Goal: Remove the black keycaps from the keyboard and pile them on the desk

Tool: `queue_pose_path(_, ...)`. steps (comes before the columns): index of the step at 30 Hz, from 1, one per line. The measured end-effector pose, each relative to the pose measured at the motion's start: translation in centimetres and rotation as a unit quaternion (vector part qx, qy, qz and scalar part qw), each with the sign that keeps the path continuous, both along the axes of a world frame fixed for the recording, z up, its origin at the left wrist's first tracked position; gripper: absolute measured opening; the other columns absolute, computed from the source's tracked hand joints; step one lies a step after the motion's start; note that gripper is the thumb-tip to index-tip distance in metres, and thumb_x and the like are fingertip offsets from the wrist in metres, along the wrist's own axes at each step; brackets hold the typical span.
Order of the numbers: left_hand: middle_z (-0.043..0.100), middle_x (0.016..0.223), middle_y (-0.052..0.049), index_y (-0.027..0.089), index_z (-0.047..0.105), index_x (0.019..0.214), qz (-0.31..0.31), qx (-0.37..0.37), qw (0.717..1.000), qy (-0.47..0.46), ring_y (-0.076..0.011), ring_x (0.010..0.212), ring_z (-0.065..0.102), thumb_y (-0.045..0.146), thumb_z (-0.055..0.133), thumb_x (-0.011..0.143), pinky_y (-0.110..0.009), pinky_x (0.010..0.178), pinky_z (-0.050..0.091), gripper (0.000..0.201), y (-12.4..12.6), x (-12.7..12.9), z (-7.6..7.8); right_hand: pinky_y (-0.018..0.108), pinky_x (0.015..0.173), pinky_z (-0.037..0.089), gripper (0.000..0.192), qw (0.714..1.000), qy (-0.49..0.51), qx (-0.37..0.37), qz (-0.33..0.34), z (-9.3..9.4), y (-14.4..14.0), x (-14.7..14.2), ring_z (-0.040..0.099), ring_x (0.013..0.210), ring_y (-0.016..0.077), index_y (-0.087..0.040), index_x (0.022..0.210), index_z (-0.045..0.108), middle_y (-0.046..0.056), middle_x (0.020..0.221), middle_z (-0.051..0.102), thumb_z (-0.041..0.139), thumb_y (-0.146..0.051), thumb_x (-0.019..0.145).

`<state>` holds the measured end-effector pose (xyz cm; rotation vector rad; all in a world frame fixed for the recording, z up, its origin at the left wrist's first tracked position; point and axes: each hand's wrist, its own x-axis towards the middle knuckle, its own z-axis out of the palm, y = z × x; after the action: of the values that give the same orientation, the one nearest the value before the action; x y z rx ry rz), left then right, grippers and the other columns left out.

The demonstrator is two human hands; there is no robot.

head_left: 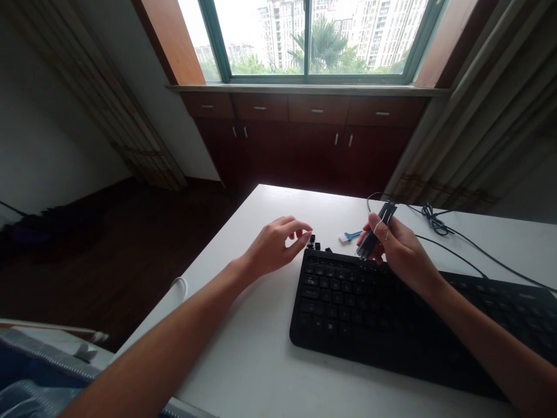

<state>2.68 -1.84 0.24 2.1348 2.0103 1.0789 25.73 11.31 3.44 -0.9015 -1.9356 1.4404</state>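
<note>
Blue fabric at the near-left corner. Left hand loose, fingers curled, gripping nothing, hovering by loose black keycaps at the keyboard far-left corner. Right hand grasps a slim black puller tool with wire loop. Few caps off, most remain. Matte plastic, smooth white table; blue brush beyond.

Daylit window, wooden cabinets, dark floor
</note>
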Motion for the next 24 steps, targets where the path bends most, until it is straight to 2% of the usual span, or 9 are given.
queue_pose_path(3,0.068,0.086,-0.003,0.017,0.068,0.105,-0.060,-0.012,0.998,0.028,-0.0122,0.072,0.058,0.029,0.053,0.099,-0.027,0.068,0.048,0.020,-0.4,-0.2,0.2,0.025,0.043,0.044,0.046,0.997,0.028,-0.073,0.001,0.3,-0.6,-0.3,0.060,0.054,0.0143,-0.018,0.093,0.055,0.005,0.078,0.070,0.052,-0.064,0.091)
queue_pose_path(7,0.068,0.088,-0.004,0.017,0.068,0.107,-0.102,-0.033,0.994,0.037,-0.0127,0.076,0.059,0.027,0.052,0.098,-0.026,0.069,0.048,0.020,-0.9,0.1,-0.1,0.025,0.046,0.044,0.044,0.993,0.051,-0.110,-0.001,0.7,-1.2,-0.5,0.058,0.054,0.0130,-0.017,0.092,0.055,0.004,0.076,0.069,0.054,-0.061,0.091)
queue_pose_path(17,0.066,0.090,-0.006,0.015,0.068,0.108,-0.092,-0.053,0.994,-0.007,-0.0103,0.067,0.055,0.027,0.049,0.100,-0.025,0.064,0.047,0.024,-0.9,0.5,-0.8,0.025,0.049,0.045,0.047,0.989,0.078,-0.122,-0.008,-1.2,-0.9,-0.4,0.058,0.057,0.0133,-0.016,0.095,0.058,0.003,0.074,0.067,0.056,-0.063,0.090)
queue_pose_path(24,0.067,0.094,-0.008,0.015,0.068,0.112,-0.109,-0.062,0.992,-0.002,-0.0127,0.077,0.058,0.025,0.048,0.100,-0.024,0.065,0.048,0.025,-1.2,0.2,-0.5,0.026,0.055,0.050,0.044,0.993,0.072,-0.088,0.029,-1.3,-1.3,-0.1,0.060,0.064,0.0140,-0.016,0.097,0.060,0.003,0.077,0.066,0.057,-0.059,0.091)
